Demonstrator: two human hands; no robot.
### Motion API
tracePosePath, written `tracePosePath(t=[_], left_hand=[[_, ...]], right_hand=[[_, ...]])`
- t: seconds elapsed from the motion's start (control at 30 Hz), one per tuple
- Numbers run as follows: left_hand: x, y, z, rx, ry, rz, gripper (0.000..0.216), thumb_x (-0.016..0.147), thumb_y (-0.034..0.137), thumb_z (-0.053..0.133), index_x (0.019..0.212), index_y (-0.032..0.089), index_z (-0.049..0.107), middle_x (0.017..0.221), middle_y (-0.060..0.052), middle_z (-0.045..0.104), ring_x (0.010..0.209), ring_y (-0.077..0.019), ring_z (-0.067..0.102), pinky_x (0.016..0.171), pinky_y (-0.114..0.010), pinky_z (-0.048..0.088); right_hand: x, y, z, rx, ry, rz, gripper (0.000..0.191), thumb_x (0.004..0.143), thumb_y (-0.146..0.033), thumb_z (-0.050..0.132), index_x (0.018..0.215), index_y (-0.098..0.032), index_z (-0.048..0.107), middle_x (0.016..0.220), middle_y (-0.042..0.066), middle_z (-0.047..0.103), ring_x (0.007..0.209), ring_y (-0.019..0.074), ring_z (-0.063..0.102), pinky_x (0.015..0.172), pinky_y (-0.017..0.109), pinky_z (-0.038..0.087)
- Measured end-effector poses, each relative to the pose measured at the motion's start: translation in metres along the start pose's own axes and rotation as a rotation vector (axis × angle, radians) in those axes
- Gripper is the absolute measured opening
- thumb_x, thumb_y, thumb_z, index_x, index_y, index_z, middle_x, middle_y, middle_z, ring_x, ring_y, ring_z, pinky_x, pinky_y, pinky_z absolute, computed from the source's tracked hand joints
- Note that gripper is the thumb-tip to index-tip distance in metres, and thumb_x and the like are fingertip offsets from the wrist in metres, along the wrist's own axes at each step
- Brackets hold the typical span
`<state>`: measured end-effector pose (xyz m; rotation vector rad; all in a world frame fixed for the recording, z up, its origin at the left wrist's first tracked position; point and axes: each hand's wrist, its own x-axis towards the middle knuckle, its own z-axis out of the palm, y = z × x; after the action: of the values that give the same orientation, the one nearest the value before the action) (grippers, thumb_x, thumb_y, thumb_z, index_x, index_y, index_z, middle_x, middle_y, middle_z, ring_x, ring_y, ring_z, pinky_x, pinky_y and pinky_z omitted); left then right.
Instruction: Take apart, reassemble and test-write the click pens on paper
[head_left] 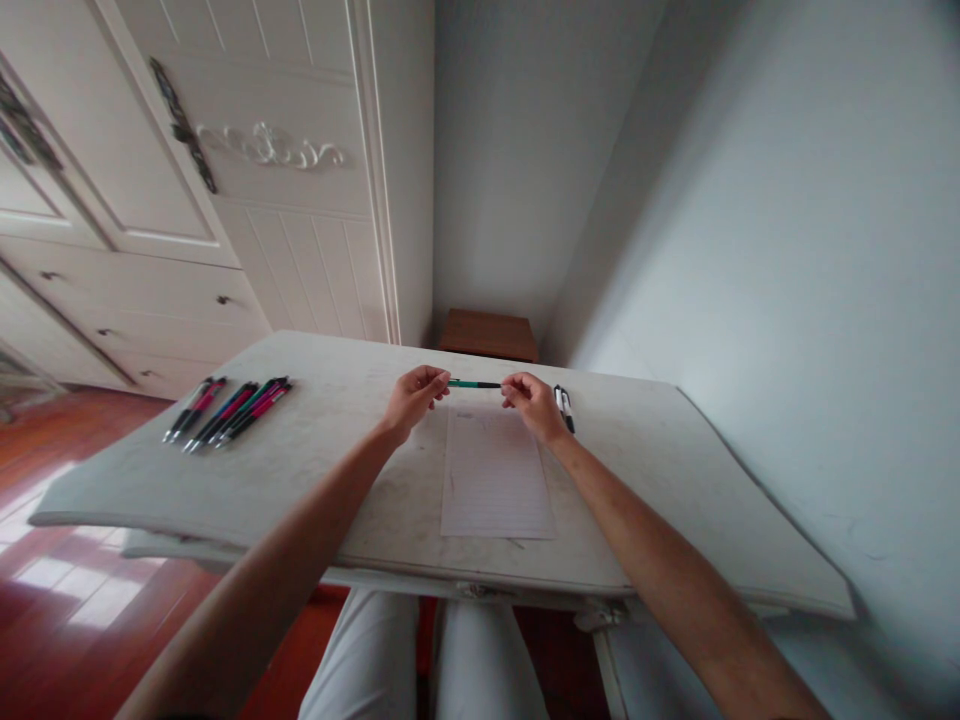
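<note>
A green pen [474,384] is held level above the far end of a lined sheet of paper [495,480]. My left hand [415,395] pinches its left end and my right hand [531,400] pinches its right end, both with fingers closed. Two black-and-white pens [565,407] lie on the table just right of my right hand. A row of several pink, blue and green pens [229,408] lies at the table's far left, well away from both hands.
The white table [300,470] stands against a grey wall on the right. A white wardrobe [225,200] with drawers is behind it at left. A brown wooden stand [489,334] sits in the far corner. My legs show below the front edge.
</note>
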<state>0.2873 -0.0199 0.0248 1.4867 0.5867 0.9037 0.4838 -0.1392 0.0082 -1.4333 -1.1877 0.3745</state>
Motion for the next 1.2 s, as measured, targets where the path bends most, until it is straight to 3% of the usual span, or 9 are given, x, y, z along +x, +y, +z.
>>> tracePosePath(t=[0.13,0.23,0.4,0.53,0.67,0.77,0.87,1.03,1.2], left_hand=[[0.0006,0.0001,-0.0004,0.017,0.037,0.022,0.048,0.054,0.029,0.078,0.098,0.016,0.065,0.085,-0.003,0.065,0.062,-0.0109,0.054,0.054,-0.023,0.042],[0.0011,0.0008,-0.0007,0.015,0.063,-0.008,0.055,0.051,0.023,0.075,0.105,0.017,0.064,0.101,-0.006,0.065,0.068,-0.0118,0.057,0.056,-0.023,0.044],[0.0005,0.003,-0.0002,0.019,0.047,-0.116,0.042,0.067,0.046,0.07,0.095,0.016,0.067,0.084,-0.006,0.068,0.066,-0.0142,0.058,0.05,-0.021,0.039],[-0.0007,0.0018,-0.0003,-0.004,0.023,-0.144,0.055,0.07,0.066,0.066,0.084,0.013,0.068,0.068,-0.008,0.066,0.056,-0.0121,0.053,0.047,-0.021,0.035],[-0.0014,0.0013,-0.0007,0.015,-0.014,-0.067,0.05,0.064,0.061,0.075,0.081,0.014,0.067,0.071,-0.007,0.067,0.058,-0.0115,0.052,0.05,-0.021,0.037],[-0.0013,0.0025,-0.0003,-0.022,-0.006,-0.029,0.054,0.058,0.052,0.082,0.095,0.015,0.066,0.081,-0.007,0.069,0.067,-0.0137,0.057,0.055,-0.023,0.042],[-0.0008,0.0027,0.0004,-0.012,0.019,-0.002,0.058,0.06,0.054,0.081,0.101,0.016,0.065,0.081,-0.005,0.067,0.069,-0.0144,0.058,0.054,-0.023,0.042],[-0.001,0.0006,0.0,0.093,0.035,-0.047,0.058,0.072,0.072,0.061,0.073,0.014,0.064,0.058,-0.003,0.059,0.042,-0.0076,0.037,0.041,-0.023,0.024],[-0.0022,0.0016,-0.0012,0.129,-0.032,-0.064,0.055,0.072,0.068,0.063,0.062,0.015,0.06,0.053,-0.004,0.059,0.039,-0.0067,0.035,0.041,-0.024,0.021]], right_hand=[[0.0,0.0005,0.0,-0.019,0.005,0.005,0.027,0.079,-0.046,0.062,0.084,-0.02,0.06,0.073,0.0,0.064,0.059,0.0144,0.063,0.061,0.028,0.05],[0.0002,0.0,-0.0002,-0.024,0.016,0.001,0.027,0.079,-0.046,0.062,0.084,-0.02,0.06,0.073,0.001,0.064,0.059,0.0147,0.063,0.061,0.028,0.051],[0.0004,-0.0024,-0.0016,-0.04,0.027,0.002,0.026,0.079,-0.045,0.062,0.083,-0.02,0.06,0.073,0.002,0.064,0.059,0.0152,0.063,0.06,0.028,0.051],[-0.0003,-0.0051,-0.0016,-0.046,0.032,-0.003,0.025,0.079,-0.045,0.061,0.083,-0.02,0.06,0.074,0.002,0.064,0.06,0.0151,0.063,0.06,0.028,0.051],[-0.0005,-0.0063,-0.0018,-0.048,0.048,-0.008,0.023,0.08,-0.043,0.061,0.082,-0.02,0.059,0.072,0.001,0.063,0.059,0.015,0.062,0.06,0.028,0.05],[0.0,-0.0063,-0.0027,-0.054,0.052,-0.008,0.023,0.08,-0.043,0.061,0.082,-0.021,0.059,0.072,0.001,0.063,0.058,0.0151,0.062,0.06,0.028,0.05],[0.0002,-0.006,-0.0031,-0.053,0.051,-0.009,0.025,0.079,-0.046,0.062,0.082,-0.021,0.059,0.072,0.001,0.063,0.058,0.0154,0.062,0.06,0.028,0.051],[-0.0003,-0.006,-0.002,-0.057,0.055,-0.014,0.025,0.08,-0.045,0.061,0.082,-0.021,0.059,0.072,0.001,0.063,0.059,0.0151,0.063,0.06,0.028,0.05],[0.0,-0.0064,-0.0026,-0.052,0.063,-0.022,0.023,0.08,-0.043,0.06,0.08,-0.021,0.058,0.071,0.001,0.062,0.058,0.0149,0.062,0.059,0.028,0.05]])
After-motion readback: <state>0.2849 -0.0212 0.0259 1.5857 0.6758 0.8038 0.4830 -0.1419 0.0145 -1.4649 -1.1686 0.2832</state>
